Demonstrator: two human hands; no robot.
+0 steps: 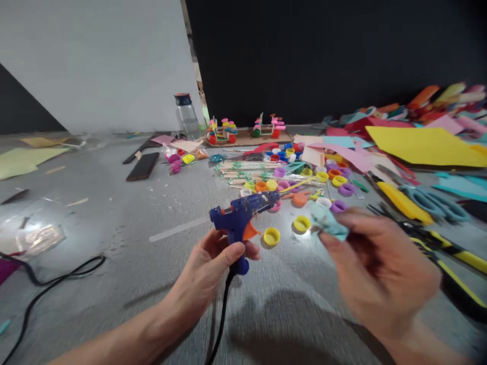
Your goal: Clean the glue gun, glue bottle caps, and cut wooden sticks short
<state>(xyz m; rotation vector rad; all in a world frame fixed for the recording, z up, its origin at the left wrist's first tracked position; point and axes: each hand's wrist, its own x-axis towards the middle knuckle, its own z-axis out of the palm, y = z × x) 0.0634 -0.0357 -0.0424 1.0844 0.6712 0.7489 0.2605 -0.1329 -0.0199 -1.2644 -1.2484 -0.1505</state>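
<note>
My left hand (216, 261) is wrapped round the handle of a blue hot glue gun (243, 213) with an orange trigger. A clear glue stick (180, 229) sticks out of its back end, and the nozzle points right. My right hand (376, 263), a little blurred, pinches a crumpled pale blue-green scrap (327, 222) that looks like paper or cloth. The scrap is right of the nozzle and apart from it. Two yellow bottle caps (271, 236) lie on the table between my hands.
Colored caps and wooden sticks (251, 172) cover the table's middle. Pliers (449, 248) and scissors (429, 203) lie at right, beside yellow paper (422, 147). Two small toy cars (222, 132) and a bottle (186, 115) stand at the back. A black cord (49, 281) runs at left.
</note>
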